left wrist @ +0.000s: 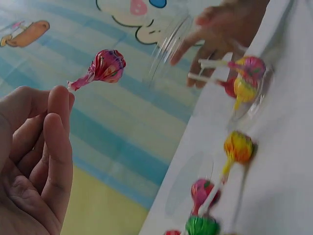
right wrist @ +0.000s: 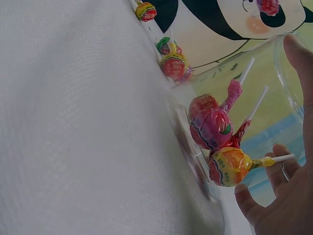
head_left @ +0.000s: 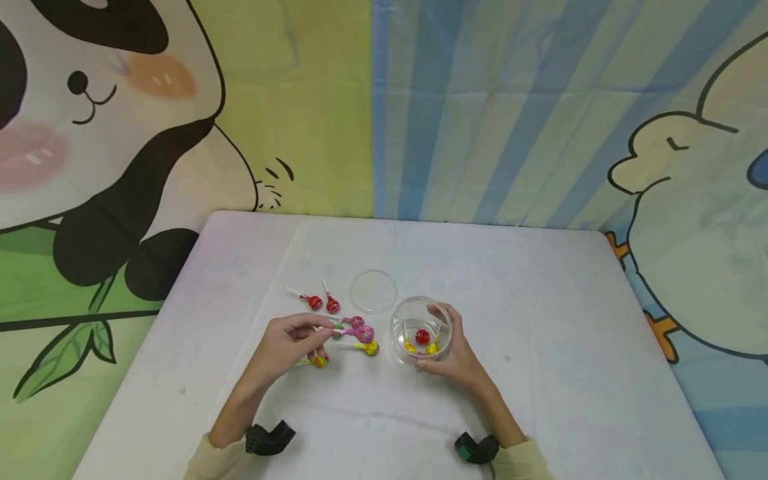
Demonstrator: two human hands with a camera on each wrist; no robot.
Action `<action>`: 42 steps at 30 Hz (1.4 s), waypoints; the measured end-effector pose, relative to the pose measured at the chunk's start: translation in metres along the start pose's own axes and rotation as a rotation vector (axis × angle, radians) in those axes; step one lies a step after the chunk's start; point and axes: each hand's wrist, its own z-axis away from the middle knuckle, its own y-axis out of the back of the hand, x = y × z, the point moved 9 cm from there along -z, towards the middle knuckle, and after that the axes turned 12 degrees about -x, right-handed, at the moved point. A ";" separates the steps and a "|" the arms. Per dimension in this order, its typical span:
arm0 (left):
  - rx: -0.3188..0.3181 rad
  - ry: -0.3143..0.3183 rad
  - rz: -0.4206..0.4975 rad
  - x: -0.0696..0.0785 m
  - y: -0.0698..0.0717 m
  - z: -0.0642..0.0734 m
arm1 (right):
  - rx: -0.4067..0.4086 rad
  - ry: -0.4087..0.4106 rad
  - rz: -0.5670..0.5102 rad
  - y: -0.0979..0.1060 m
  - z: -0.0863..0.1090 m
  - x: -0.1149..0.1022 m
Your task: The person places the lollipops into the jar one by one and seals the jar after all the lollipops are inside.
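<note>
1. Head view, surroundings: white table (head_left: pixel 576 300); two red lollipops (head_left: pixel 315 303) on the far side, left of a clear disc (head_left: pixel 373 291). One yellow lollipop (head_left: pixel 371 348) just near of the held one; a second yellow lollipop (head_left: pixel 320 361) partly hidden by the left hand (head_left: pixel 288 349).
2. Head view, hands: left hand pinching a pink lollipop (head_left: pixel 363 333) at its stick end, left of the clear jar (head_left: pixel 393 327); right hand (head_left: pixel 457 353) spread round the jar's right side.
3. Head view, axis: pink lollipop roughly crosswise, head to the right, toward the jar.
4. Left wrist view: green-wrapped lollipop (left wrist: pixel 202 226) among those lying loose. Held head beyond the fingertips; round, shiny, crinkled wrapper gathered into a twisted neck.
5. Right wrist view: thin, smooth, see-through jar wall, right hand curved round it; jar lollipops (right wrist: pixel 211 128) inside, heads near the base, white sticks toward the mouth.
</note>
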 end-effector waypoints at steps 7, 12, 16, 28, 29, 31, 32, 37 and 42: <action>-0.103 -0.025 0.001 0.013 -0.044 -0.033 | 0.003 -0.014 0.006 -0.002 0.001 0.003; -0.116 -0.017 -0.114 0.012 -0.061 -0.050 | -0.008 -0.015 -0.009 -0.003 0.001 0.002; -0.129 -0.006 -0.194 0.014 -0.071 -0.061 | -0.016 0.002 -0.012 -0.003 0.001 0.001; -0.191 -0.020 -0.227 0.018 -0.090 -0.074 | -0.023 0.009 0.005 -0.003 0.001 -0.002; -0.189 -0.036 -0.249 0.019 -0.091 -0.075 | -0.023 0.008 0.007 -0.003 0.001 -0.002; -0.180 -0.077 -0.302 0.023 -0.093 -0.077 | -0.022 0.005 0.004 -0.002 0.001 -0.002; -0.174 -0.100 -0.330 0.026 -0.093 -0.077 | -0.022 0.003 0.004 -0.002 0.001 -0.002; -0.161 -0.169 -0.416 0.036 -0.097 -0.080 | -0.025 0.004 0.000 -0.001 0.001 -0.002; -0.168 -0.158 -0.443 0.035 -0.101 -0.083 | -0.024 0.012 -0.005 0.000 0.000 -0.003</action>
